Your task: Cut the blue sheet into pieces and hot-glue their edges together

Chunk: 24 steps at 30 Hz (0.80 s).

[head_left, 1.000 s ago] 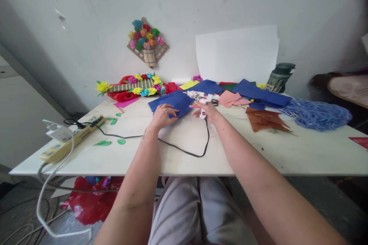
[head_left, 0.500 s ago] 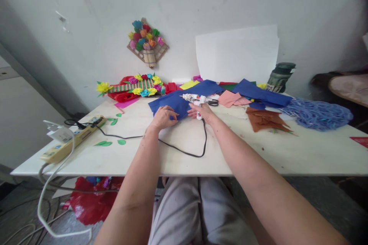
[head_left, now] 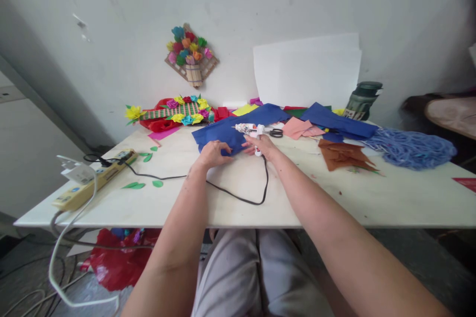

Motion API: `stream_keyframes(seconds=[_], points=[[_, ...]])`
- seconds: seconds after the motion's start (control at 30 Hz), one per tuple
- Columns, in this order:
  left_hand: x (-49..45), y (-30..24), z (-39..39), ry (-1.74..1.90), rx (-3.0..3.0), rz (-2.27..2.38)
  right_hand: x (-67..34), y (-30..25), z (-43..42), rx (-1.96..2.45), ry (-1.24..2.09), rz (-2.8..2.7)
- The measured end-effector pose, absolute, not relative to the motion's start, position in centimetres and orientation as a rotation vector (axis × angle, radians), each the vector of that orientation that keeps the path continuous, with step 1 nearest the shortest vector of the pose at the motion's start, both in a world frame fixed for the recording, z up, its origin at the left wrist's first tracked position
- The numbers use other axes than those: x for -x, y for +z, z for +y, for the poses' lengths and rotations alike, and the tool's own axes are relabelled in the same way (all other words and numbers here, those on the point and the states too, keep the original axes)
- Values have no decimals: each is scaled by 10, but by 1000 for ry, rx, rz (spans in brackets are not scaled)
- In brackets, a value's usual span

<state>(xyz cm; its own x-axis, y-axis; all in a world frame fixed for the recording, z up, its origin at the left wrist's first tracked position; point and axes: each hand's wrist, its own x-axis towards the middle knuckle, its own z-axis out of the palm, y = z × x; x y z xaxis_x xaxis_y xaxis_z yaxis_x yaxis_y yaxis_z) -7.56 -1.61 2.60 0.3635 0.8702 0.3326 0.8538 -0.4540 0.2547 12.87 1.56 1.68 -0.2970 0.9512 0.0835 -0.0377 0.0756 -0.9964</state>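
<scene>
My right hand (head_left: pixel 265 147) is closed round the handle of a white hot glue gun (head_left: pixel 253 130), whose nozzle points left over a dark blue sheet (head_left: pixel 216 131). The sheet looks like paper or cloth. At its near edge, my left hand (head_left: pixel 214 153) rests with curled fingers, thumb and index finger meeting at the blue material. Anything small between those fingertips is hidden. A black cord (head_left: pixel 238 199) loops from the gun across the table. Just right of the gun lie black-handled scissors (head_left: pixel 275 132).
Left on the white table (head_left: pixel 178 208) are a power strip (head_left: pixel 80 190) and green paper leaves (head_left: pixel 157 184). Farther back lies a flower-decorated piece (head_left: pixel 171 113). Pink paper (head_left: pixel 301 129), brown paper (head_left: pixel 344 153), blue yarn (head_left: pixel 412 148) and a dark bottle (head_left: pixel 362 101) occupy the right.
Both hands have barely moved. The left fingers have shifted very slightly at the blue edge, and the glue gun has dipped a touch.
</scene>
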Motion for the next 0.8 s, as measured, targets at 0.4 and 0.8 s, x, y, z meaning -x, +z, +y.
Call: stream_keyframes(seconds=[0.4, 0.8], points=[[72, 20, -17, 722, -2653, 1665, -126, 14, 16, 954, 1455, -1386], [64, 22, -18, 581, -2844, 1571, -127, 12, 19, 1052, 1460, -1398]])
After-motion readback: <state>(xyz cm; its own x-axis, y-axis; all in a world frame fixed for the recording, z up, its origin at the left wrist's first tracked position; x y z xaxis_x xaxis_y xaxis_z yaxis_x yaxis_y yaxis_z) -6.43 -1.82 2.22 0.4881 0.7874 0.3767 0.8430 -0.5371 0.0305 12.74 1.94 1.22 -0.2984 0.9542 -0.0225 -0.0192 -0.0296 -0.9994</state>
